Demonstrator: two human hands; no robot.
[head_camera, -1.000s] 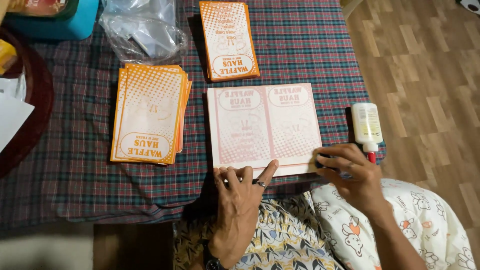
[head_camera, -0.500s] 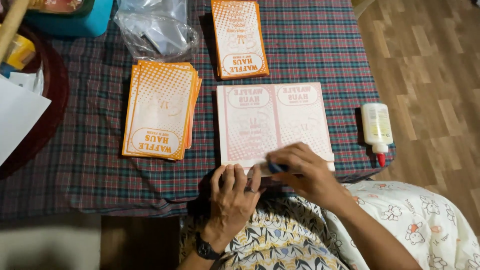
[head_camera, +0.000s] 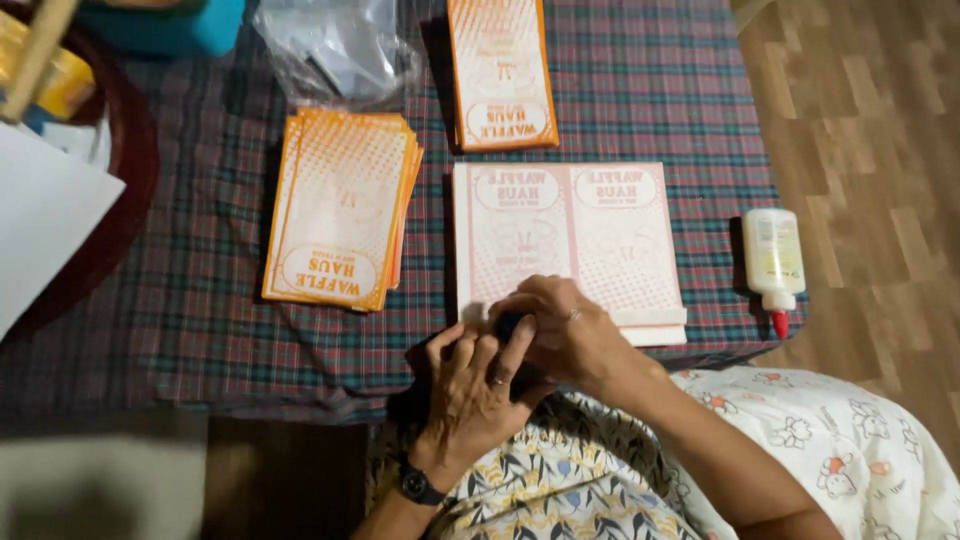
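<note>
Both hands meet at the lower centre: right hand fingers pinch a small dark object over the flat paper sheet; left hand fingers curl loosely beside it, seemingly pressing an edge.

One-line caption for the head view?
Both hands, left hand and right hand, meet at the near edge of a pale pink printed paper sheet on plaid tablecloth.

A home is suggested: a table covered with a plaid tablecloth is set on a wood-plank floor, and printed orange paper bags and a glue bottle are laid out by hand.
</note>
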